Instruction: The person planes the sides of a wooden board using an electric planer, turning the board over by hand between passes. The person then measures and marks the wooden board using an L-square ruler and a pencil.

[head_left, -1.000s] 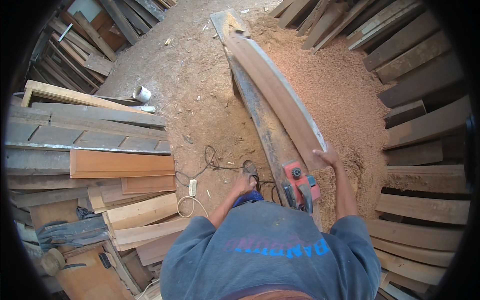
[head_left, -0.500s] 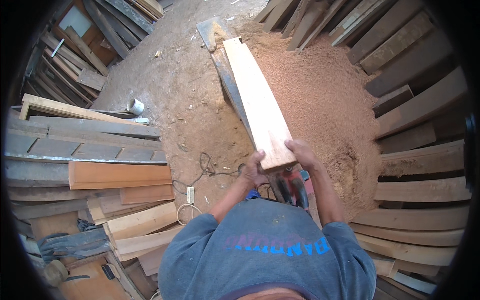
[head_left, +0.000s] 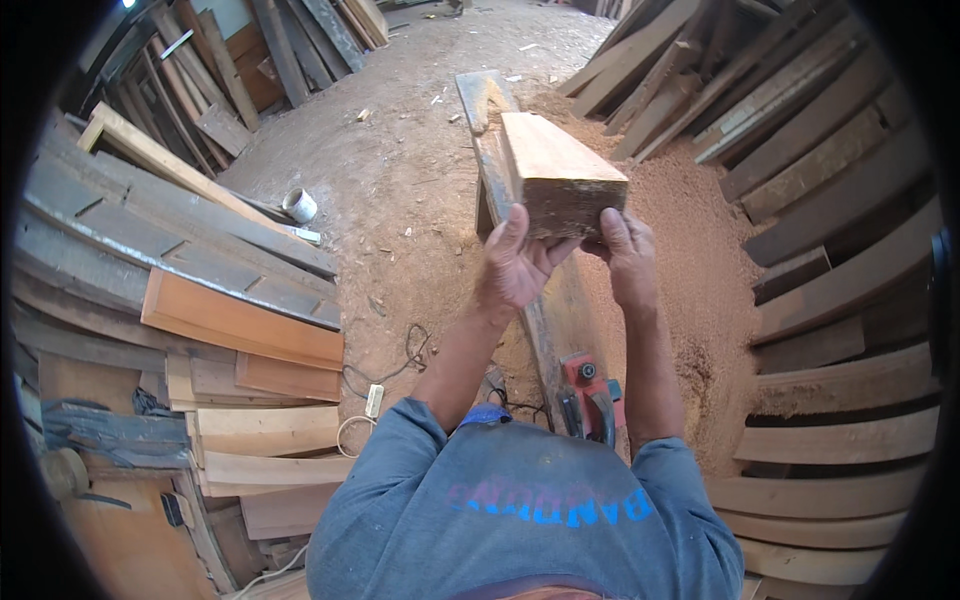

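A thick wooden plank point(head_left: 558, 150) with a pale top face and a dark, rough end is held up in front of me, its end turned toward me. My left hand point(head_left: 518, 265) grips its lower left corner, thumb on the end face and fingers underneath. On the lower right corner my right hand point(head_left: 628, 255) holds it the same way. Below the plank runs a long narrow workbench board point(head_left: 560, 310), dusted with sawdust. A red and black electric planer point(head_left: 590, 395) rests on the bench's near end, close to my right forearm.
Reddish wood shavings point(head_left: 690, 260) are heaped right of the bench. Boards point(head_left: 840, 435) lean and lie along the right side. More planks point(head_left: 240, 320) are stacked at left. A white pot point(head_left: 299, 206), a black cable point(head_left: 415, 345) and a white power strip point(head_left: 374, 401) lie on the ground.
Both hands have moved up and away from me with the plank. Its near end is raised, so the dark end face now shows, and the planer below is uncovered. The view has also shifted.
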`<state>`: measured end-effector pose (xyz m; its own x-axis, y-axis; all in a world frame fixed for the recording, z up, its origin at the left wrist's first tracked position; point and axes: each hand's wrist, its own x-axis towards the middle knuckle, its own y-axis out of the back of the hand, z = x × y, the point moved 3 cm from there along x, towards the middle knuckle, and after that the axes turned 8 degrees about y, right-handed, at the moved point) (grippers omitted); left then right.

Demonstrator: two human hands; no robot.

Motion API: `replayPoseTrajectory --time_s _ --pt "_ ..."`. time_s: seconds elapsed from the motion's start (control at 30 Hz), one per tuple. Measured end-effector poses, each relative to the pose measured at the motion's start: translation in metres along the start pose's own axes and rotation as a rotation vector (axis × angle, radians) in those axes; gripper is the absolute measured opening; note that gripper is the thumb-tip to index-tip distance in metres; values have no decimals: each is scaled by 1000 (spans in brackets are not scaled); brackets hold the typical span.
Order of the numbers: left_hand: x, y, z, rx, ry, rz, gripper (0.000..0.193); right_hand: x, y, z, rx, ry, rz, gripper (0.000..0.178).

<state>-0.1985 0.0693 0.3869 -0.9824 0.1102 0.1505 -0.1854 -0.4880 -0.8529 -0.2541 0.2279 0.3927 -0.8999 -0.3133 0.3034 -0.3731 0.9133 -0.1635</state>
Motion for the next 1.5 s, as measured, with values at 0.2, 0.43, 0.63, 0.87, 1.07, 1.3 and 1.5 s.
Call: replayPoseTrajectory --time_s 0.2,0.43,0.63,0.87,1.07,1.3,1.5 --pt "17 -19 0 -64 -9 -64 67 12 12 -5 68 12 66 38" --pt "22 -19 2 -92 -13 -58 68 20 13 -5 102 26 54 41" --pt "23 -17 -2 -101 8 -50 66 16 13 -11 84 24 77 43" --pt "6 -4 13 -92 -42 24 61 7 -12 -12 -147 19 -14 46" --pt "-3 11 28 -124 -43 43 63 5 -33 -20 -82 45 -44 61" --pt "-4 21 33 -169 -61 52 63 7 -38 -20 77 69 -64 61" --pt "-4 21 31 -211 -34 12 63 6 -33 -12 66 11 -75 61"
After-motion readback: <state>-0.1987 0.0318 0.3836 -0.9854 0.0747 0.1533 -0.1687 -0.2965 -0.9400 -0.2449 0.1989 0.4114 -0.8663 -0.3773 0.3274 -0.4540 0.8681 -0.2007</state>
